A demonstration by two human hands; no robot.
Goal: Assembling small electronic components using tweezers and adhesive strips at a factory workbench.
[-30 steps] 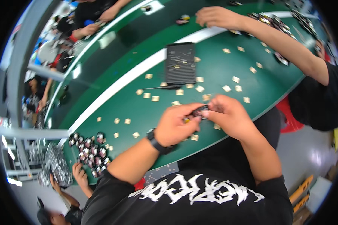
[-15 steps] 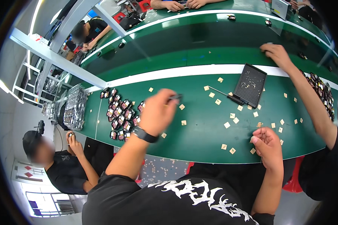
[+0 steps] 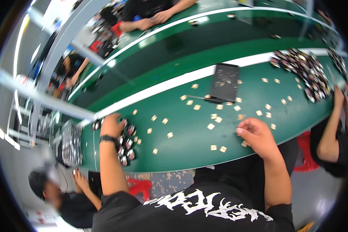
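Over the pile of small black parts at the left of the green table, my left hand reaches down, a dark band round its wrist. Its fingertips are partly hidden among the parts, so its grip does not show. My right hand hovers above the table on the right, fingers curled in and thumb pressed to them. Whatever lies in that pinch is too small or hidden to make out. Small pale square pieces lie scattered between and beyond both hands.
A black ridged tray stands at the far middle, with a thin rod beside it. A larger heap of parts lies far right. Stacked clear trays stand far left. Co-workers sit on both sides and across the conveyor.
My left hand has moved left from mid-table to the parts pile; the dark thing it held no longer shows. The view has turned. The right-hand co-worker's arm has drawn back from the conveyor.
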